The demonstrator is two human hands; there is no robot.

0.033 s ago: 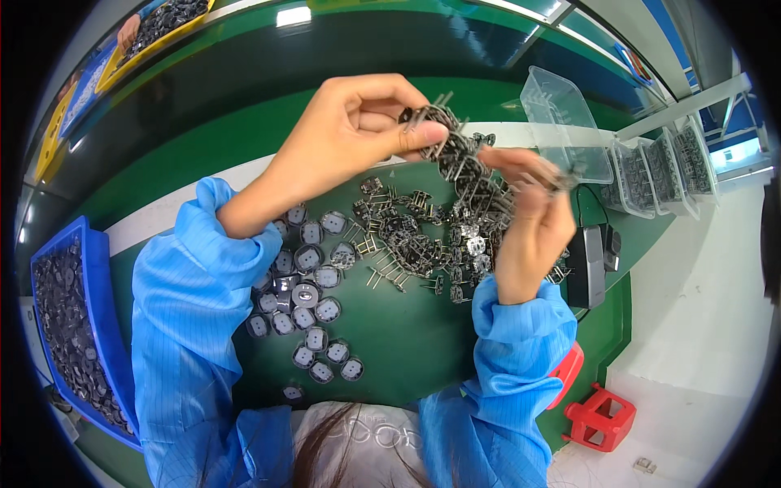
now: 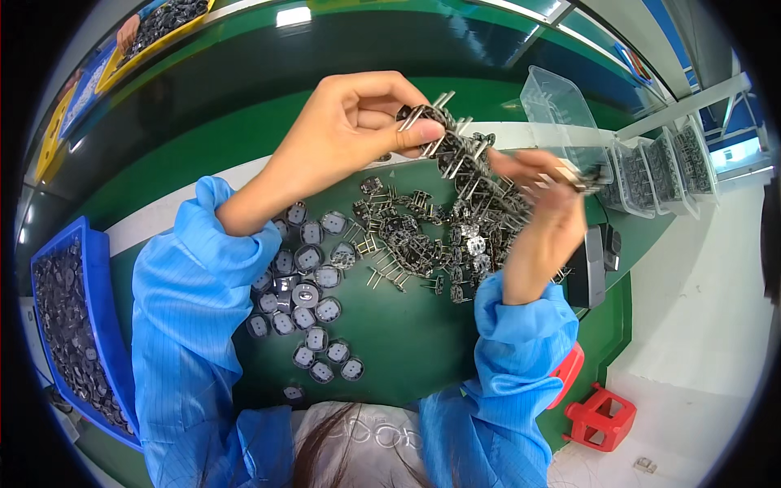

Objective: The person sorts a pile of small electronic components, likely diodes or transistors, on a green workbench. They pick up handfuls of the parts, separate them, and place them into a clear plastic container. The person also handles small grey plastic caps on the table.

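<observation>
My left hand [image 2: 346, 122] is closed, thumb and fingers pinching a tangled clump of dark pronged parts [image 2: 464, 163] with long metal pins. The clump hangs over the heap, slanting down to the right. To its right, my right hand [image 2: 549, 199] is smeared by motion, and a blurred pronged part [image 2: 590, 180] shows at its fingertips. Below both hands lies a heap of loose pronged parts [image 2: 403, 240] on the green table. Left of that heap sit several round grey-and-black caps [image 2: 328, 309], each with small holes in its face.
A blue bin [image 2: 102, 325] of dark parts stands at the left. Clear plastic bins [image 2: 634, 183] and a tilted clear box [image 2: 561, 114] are at the right, near a dark grey device [image 2: 586, 268]. A red stool [image 2: 600, 417] is on the floor. Someone's hand [image 2: 128, 32] reaches into a yellow tray [image 2: 154, 45] at far left.
My right hand has moved a little to the right, away from the clump, with the pronged part at its fingertips. My left hand has stayed nearly in place.
</observation>
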